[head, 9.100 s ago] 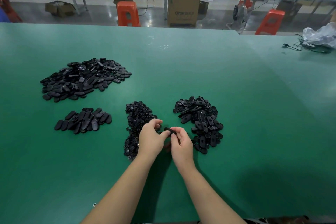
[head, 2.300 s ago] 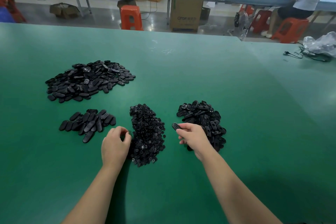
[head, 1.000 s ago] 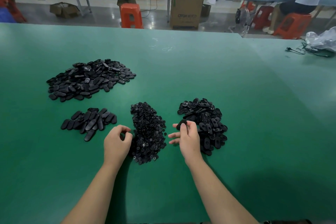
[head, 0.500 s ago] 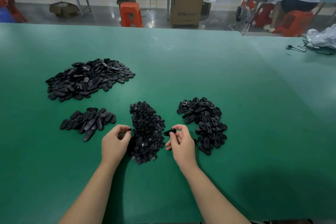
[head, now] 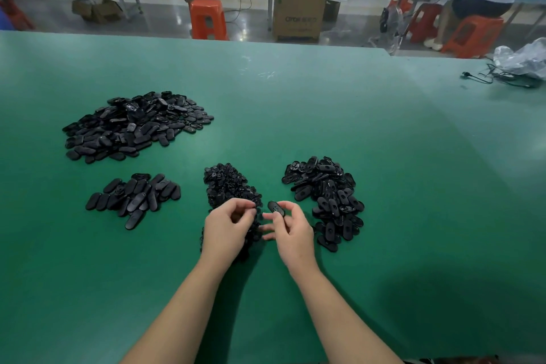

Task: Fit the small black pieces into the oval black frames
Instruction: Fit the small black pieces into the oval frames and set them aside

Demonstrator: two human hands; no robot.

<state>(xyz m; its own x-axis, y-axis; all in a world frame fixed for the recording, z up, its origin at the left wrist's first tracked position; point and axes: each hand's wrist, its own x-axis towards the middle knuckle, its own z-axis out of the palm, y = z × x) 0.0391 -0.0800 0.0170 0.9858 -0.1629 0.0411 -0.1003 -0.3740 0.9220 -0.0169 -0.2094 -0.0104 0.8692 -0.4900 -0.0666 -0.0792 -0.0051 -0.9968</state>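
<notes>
Four black heaps dot my green table; orange stools stand beyond. Right hand grips an oval frame; left hand pinches something unclear.

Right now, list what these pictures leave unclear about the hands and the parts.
1. Head view: whether the left hand pinches a small piece; its curled fingers hide it.
2. Near end of the small-piece pile: covered by that hand.
3. Oval frame in the right hand: too small to tell if fitted.

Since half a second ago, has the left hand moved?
Yes. The left hand moved right, from the left edge of the middle heap of small black pieces onto it, toward the right hand.
</notes>
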